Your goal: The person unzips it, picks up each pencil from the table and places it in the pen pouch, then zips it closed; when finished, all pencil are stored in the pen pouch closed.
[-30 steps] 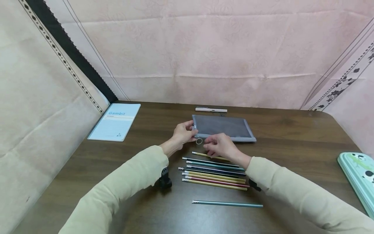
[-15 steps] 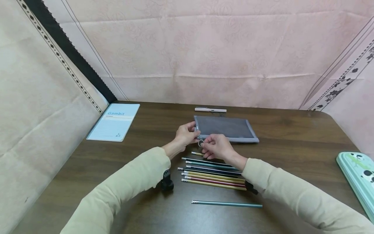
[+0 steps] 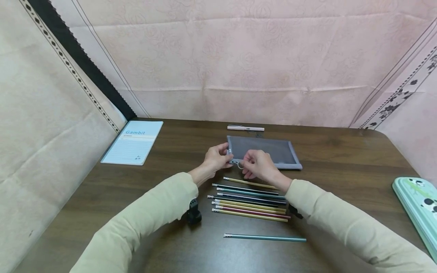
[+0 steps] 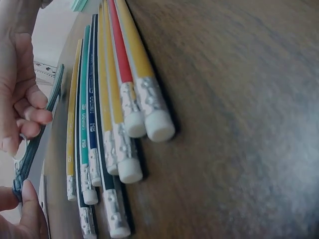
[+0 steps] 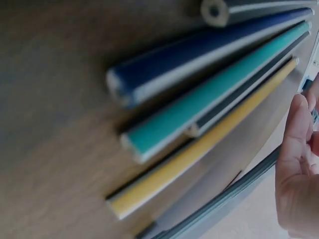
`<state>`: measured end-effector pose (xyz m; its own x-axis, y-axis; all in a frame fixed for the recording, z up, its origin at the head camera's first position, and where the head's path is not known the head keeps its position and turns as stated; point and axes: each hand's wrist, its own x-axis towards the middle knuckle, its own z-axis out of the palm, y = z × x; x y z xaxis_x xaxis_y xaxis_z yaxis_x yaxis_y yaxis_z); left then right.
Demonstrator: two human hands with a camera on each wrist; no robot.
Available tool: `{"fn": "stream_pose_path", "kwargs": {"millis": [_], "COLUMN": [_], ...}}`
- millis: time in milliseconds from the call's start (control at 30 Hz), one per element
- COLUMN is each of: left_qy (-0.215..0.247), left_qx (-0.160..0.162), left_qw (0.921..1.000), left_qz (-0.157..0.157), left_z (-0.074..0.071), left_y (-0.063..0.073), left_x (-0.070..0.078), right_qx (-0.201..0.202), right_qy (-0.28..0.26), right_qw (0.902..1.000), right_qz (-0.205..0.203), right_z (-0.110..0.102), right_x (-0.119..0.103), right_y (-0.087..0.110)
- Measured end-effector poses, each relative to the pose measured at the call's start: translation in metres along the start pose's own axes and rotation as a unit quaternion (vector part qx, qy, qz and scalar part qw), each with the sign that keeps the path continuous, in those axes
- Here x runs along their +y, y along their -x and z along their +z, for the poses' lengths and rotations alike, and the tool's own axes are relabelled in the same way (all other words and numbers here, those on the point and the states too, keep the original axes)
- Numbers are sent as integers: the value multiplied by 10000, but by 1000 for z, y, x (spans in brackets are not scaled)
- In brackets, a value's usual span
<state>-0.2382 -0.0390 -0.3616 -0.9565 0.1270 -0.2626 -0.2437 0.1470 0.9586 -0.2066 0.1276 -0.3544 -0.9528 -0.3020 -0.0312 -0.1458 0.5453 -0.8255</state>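
Observation:
A grey zip pouch with a dark see-through panel point(image 3: 269, 148) lies toward the back of the table. My left hand point(image 3: 216, 157) pinches its near left corner between thumb and fingers. At that corner, a metal ring point(image 3: 240, 166) hangs from the zipper, and my right hand point(image 3: 258, 165) pinches it. The left wrist view has the ring point(image 4: 21, 148) between the fingers of the right hand point(image 4: 20, 92), just above my left fingers point(image 4: 31, 209). Below the hands is a row of several eraser-tipped pencils point(image 3: 250, 207), in yellow, red, green, blue and black.
A separate teal pencil point(image 3: 264, 238) lies nearer the front. Behind the pouch is a white pen point(image 3: 246, 128). A light blue notebook point(image 3: 134, 142) lies at the back left, and a mint-green case with panda pictures point(image 3: 416, 212) at the right edge.
My right hand has closed its fingertips on the ring and moved slightly right with it, so the ring now tilts rightward. The pouch has shifted a little to the right, with my left hand still on its corner.

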Motion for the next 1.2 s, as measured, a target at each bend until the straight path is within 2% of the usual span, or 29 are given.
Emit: {"fn": "stream_pose_path", "kwargs": {"millis": [200,767,1200], "left_qy": [-2,-87,-195], "left_qx": [-46,92,61], "left_qw": [10000,9999,9997], "left_qz": [5,-116,-163], "left_z": [-1,-19,-25], "left_y": [0,-2,0], "left_x": [0,-2,0], "right_qx": [23,390,425], "right_qy": [-94,505,494], "right_qw": [9999,9978,9978], "right_qz": [81,-172,-112], "right_z": [-6,-34,-46], "right_x": [3,26,32], "right_y": [-1,8,15]}}
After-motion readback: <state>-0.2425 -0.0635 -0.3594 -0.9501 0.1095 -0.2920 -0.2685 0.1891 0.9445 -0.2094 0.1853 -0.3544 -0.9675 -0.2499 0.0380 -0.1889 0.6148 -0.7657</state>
